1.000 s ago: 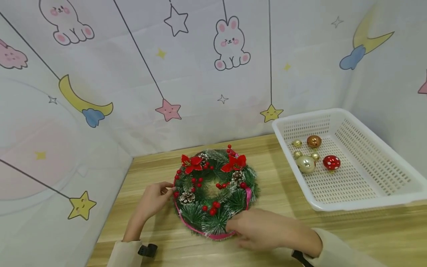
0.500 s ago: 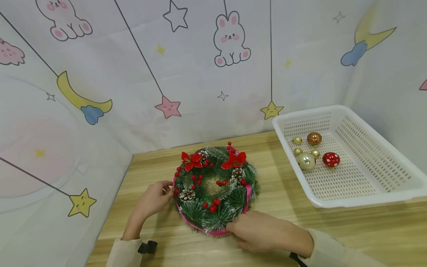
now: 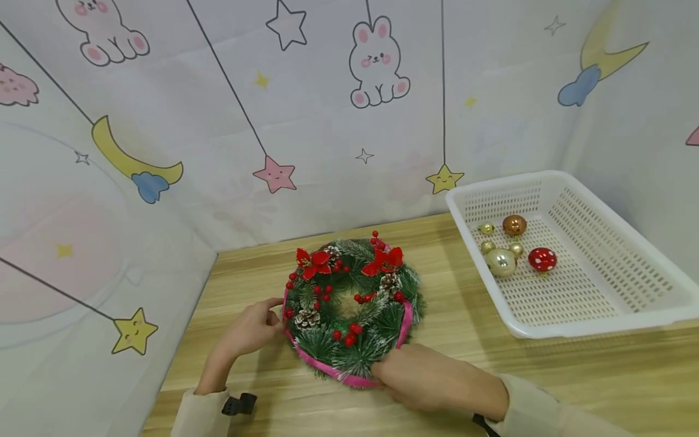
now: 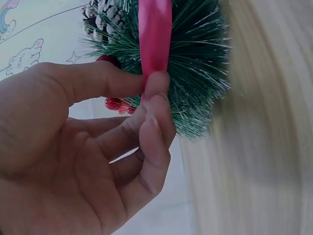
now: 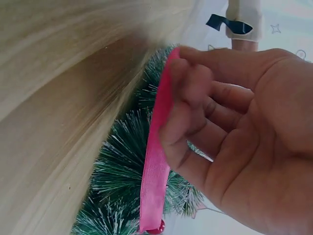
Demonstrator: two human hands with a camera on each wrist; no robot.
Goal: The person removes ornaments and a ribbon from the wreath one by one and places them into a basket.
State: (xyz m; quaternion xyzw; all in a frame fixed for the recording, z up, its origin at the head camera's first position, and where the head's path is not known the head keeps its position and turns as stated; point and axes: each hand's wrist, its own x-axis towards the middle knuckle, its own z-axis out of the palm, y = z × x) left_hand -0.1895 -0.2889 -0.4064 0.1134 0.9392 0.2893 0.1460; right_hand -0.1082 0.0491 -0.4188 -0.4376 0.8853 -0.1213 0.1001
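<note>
A green wreath (image 3: 314,343) with red flowers, red berries and pinecones lies flat on the wooden table. Along its near outer edge runs a pink ribbon (image 3: 327,369). At the wreath's left side my left hand (image 3: 252,328) pinches the ribbon between thumb and fingers; the left wrist view shows the ribbon (image 4: 155,39) against the needles. My right hand (image 3: 423,376) is at the near right edge, pinching the ribbon (image 5: 156,161) between thumb and fingertips in the right wrist view. From the head view, the right fingertips are mostly hidden.
To the right stands a white plastic basket (image 3: 579,331) holding a red spotted ornament (image 3: 542,260), a brown ball (image 3: 514,225) and several gold balls. A patterned cloth (image 3: 317,109) hangs behind the wooden table (image 3: 246,273).
The ribbon along the near edge now stands out wider from the wreath. My right hand has shifted slightly left; my left hand has changed its finger position a little. The wreath stays in place.
</note>
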